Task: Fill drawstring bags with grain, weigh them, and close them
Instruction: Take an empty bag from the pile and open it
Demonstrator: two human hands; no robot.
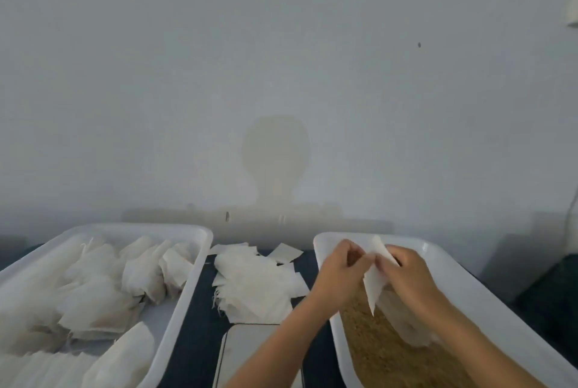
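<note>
An empty white drawstring bag (375, 278) hangs between both my hands over the right tray. My left hand (341, 268) pinches its top edge from the left; my right hand (406, 272) grips the other side of the top. Below them lies brown grain (375, 353) in the white right tray (438, 250). A white scoop-like thing (409, 328) rests in the grain, partly hidden by my right forearm. A pile of flat empty bags (256, 284) lies on the dark table between the trays.
The white left tray (194, 278) holds several filled, closed bags (103, 290). A scale with a pale platform (247, 353) sits at the bottom centre, partly under my left forearm. A white wall stands close behind the table.
</note>
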